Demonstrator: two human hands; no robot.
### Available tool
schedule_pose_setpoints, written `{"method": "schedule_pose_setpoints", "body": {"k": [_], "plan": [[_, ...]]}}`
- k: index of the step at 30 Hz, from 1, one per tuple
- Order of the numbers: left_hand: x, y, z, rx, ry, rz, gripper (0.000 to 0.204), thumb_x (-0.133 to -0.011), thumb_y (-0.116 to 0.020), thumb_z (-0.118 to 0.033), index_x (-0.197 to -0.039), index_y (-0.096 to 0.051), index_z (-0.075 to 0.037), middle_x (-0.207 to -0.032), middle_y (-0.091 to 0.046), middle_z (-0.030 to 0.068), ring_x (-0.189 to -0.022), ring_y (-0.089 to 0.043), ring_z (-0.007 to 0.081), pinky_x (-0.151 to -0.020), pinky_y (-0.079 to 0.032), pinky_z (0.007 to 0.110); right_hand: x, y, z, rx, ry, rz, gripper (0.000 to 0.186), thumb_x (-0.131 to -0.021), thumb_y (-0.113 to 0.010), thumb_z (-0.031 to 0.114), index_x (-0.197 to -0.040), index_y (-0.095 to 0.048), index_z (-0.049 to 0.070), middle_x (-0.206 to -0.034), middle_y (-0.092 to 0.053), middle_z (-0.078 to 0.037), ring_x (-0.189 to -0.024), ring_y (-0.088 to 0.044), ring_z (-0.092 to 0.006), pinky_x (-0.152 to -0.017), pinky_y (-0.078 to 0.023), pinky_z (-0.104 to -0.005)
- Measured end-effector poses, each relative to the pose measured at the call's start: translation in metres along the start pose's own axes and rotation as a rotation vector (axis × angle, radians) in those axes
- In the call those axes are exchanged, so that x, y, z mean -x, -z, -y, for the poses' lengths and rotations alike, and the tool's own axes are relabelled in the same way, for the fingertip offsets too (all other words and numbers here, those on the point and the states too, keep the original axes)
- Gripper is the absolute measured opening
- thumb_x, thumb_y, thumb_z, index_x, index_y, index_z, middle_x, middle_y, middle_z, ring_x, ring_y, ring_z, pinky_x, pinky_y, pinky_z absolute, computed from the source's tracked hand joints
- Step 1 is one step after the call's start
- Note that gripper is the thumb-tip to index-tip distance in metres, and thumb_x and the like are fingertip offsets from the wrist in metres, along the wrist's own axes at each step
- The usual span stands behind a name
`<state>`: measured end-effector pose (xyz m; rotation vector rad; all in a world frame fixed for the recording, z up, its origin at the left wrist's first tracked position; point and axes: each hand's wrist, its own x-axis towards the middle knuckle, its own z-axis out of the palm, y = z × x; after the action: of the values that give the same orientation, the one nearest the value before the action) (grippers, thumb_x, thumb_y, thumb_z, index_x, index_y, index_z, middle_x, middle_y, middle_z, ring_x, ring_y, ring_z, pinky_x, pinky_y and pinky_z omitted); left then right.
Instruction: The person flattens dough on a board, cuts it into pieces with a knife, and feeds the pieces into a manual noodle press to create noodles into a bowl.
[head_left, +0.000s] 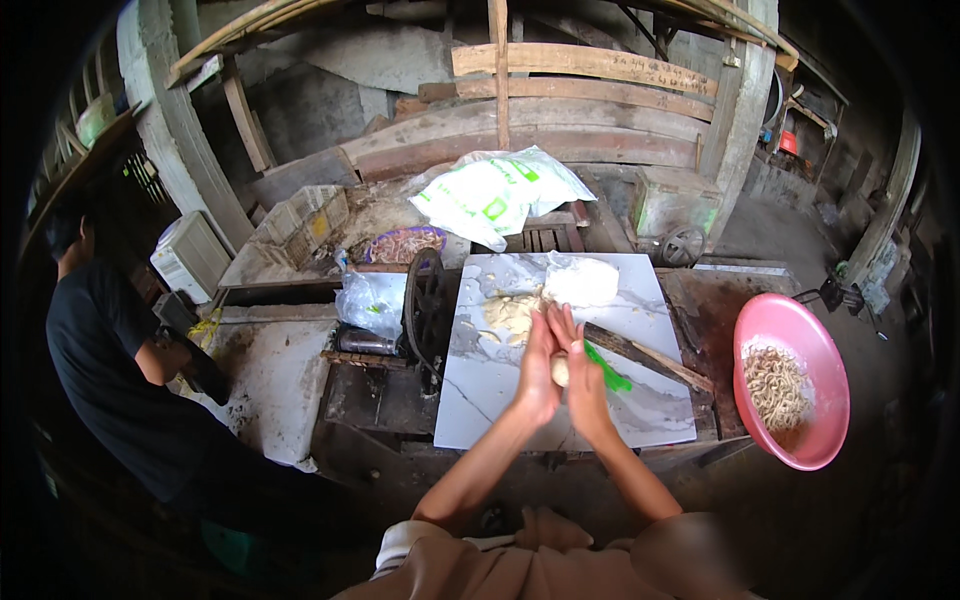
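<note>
Dough (559,371), one piece, is sitting above one slab (478,396); left hand (540,366) and right hand (584,384) are holding it; one pale pile (511,314) and one white bag (583,281) are lying on the slab.

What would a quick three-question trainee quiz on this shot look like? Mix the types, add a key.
1. Open: What sits between the person's left hand and right hand?
2. True or false: The pink basin is to the right of the marbled board.
3. Multiple choice: What is in the basin?
a) bottles
b) pale strands
c) folded cloths

Key:
1. A small pale lump, dough by its look.
2. True.
3. b
</note>
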<state>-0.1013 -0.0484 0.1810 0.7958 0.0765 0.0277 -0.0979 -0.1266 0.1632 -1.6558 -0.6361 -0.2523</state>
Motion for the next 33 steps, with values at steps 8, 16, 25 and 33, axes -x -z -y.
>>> {"method": "schedule_pose_setpoints", "body": {"k": [8,16,25,33], "plan": [[-0.009,0.022,0.0,0.021,-0.038,0.027,0.069,-0.095,-0.024,-0.056,-0.147,-0.014,-0.012,-0.153,-0.018,0.004,-0.138,-0.02,0.0184,-0.111,-0.019,0.035,0.011,-0.015,0.012,0.147,0.051,0.077,0.048,-0.1,-0.024,0.027,-0.14,-0.032,0.002,-0.145,-0.033,-0.014,-0.138,-0.023,-0.0299,-0.113,-0.014,-0.0422],[0.004,0.011,0.023,0.065,0.092,0.047,0.068,-0.095,-0.026,-0.055,-0.145,-0.02,-0.009,-0.151,-0.022,0.0018,-0.14,-0.017,0.0162,-0.112,-0.016,0.036,-0.018,-0.002,-0.003,0.12,0.048,0.064,0.049,-0.099,-0.021,0.031,-0.138,-0.039,0.007,-0.146,-0.033,-0.013,-0.139,-0.021,-0.0276,-0.113,-0.008,-0.042],[-0.012,0.021,0.011,0.228,0.216,-0.033,0.066,-0.095,-0.029,-0.056,-0.144,-0.024,-0.013,-0.144,-0.033,0.0024,-0.132,-0.031,0.0168,-0.108,-0.025,0.034,-0.008,0.002,-0.022,0.117,0.028,0.105,0.051,-0.099,-0.021,0.03,-0.125,-0.055,0.004,-0.136,-0.047,-0.012,-0.131,-0.037,-0.0291,-0.113,-0.013,-0.037],[-0.024,0.055,0.032,0.174,-0.099,0.061,0.065,-0.095,-0.024,-0.057,-0.14,-0.031,-0.011,-0.141,-0.039,0.0032,-0.132,-0.033,0.0192,-0.108,-0.024,0.04,0.001,-0.041,0.007,0.171,0.114,-0.051,0.041,-0.098,-0.028,0.023,-0.122,-0.058,0.008,-0.134,-0.049,-0.013,-0.117,-0.053,-0.0304,-0.107,-0.027,-0.0394]]}}
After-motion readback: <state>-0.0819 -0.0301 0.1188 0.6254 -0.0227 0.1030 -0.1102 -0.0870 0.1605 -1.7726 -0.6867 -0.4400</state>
